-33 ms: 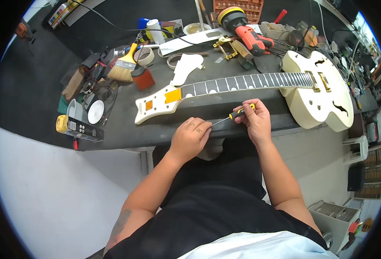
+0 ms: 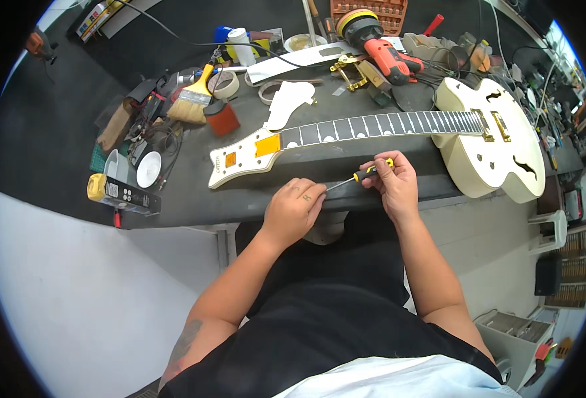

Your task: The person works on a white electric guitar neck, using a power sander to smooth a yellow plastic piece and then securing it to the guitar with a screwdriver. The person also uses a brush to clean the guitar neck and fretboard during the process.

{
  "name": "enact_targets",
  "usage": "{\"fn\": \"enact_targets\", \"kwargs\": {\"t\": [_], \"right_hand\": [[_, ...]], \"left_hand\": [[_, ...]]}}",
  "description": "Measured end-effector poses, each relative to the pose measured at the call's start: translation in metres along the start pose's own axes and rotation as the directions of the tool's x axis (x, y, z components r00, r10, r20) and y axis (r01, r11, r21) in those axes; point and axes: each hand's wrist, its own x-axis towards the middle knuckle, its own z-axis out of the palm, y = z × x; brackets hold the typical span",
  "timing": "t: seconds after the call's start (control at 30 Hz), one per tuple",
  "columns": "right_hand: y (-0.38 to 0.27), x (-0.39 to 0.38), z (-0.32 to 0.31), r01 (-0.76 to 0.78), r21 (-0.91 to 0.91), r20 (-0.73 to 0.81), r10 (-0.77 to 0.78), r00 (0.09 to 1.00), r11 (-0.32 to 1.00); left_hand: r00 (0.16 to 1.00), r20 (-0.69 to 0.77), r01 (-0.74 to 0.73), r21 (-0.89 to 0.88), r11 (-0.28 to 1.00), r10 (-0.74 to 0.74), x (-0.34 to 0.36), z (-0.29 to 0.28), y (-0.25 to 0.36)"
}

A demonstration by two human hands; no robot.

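My right hand (image 2: 396,180) grips a screwdriver (image 2: 367,173) by its black and yellow handle, in front of the guitar neck. Its thin metal shaft slants down to the left, reaching the fingertips of my left hand (image 2: 294,207). Those fingers are closed together around the tip; whatever they pinch is hidden. Beyond both hands a cream electric guitar (image 2: 515,156) lies across the bench, body on the right and headstock (image 2: 221,164) on the left. The headstock has several holes and an orange patch. Behind the neck rests a white pickguard-shaped plate (image 2: 286,106).
On the dark bench (image 2: 200,205) stand a bottle-topped box (image 2: 130,201) and a white cup lid (image 2: 149,169) at left. A brush (image 2: 190,106), a red block (image 2: 222,119) and tape rolls (image 2: 224,86) lie farther back. A red polisher (image 2: 389,60) and gold hardware (image 2: 352,76) sit behind the neck.
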Motion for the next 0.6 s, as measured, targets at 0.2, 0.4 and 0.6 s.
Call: {"fn": "enact_targets", "kwargs": {"t": [0.2, 0.4, 0.6], "right_hand": [[0.001, -0.003, 0.0, 0.003, 0.05, 0.009, -0.004, 1.0, 0.999], [0.002, 0.003, -0.01, -0.021, 0.141, 0.014, 0.019, 1.0, 0.99], [0.001, 0.005, -0.016, -0.036, 0.094, -0.019, 0.038, 0.999, 0.995]], "left_hand": [[0.987, -0.132, 0.089, 0.007, 0.996, -0.087, -0.005, 0.004, -0.003], [0.984, -0.147, 0.088, -0.097, 0.991, -0.101, -0.011, 0.0, -0.006], [0.983, -0.132, 0.1, -0.198, 0.975, -0.127, -0.013, -0.003, -0.009]]}}
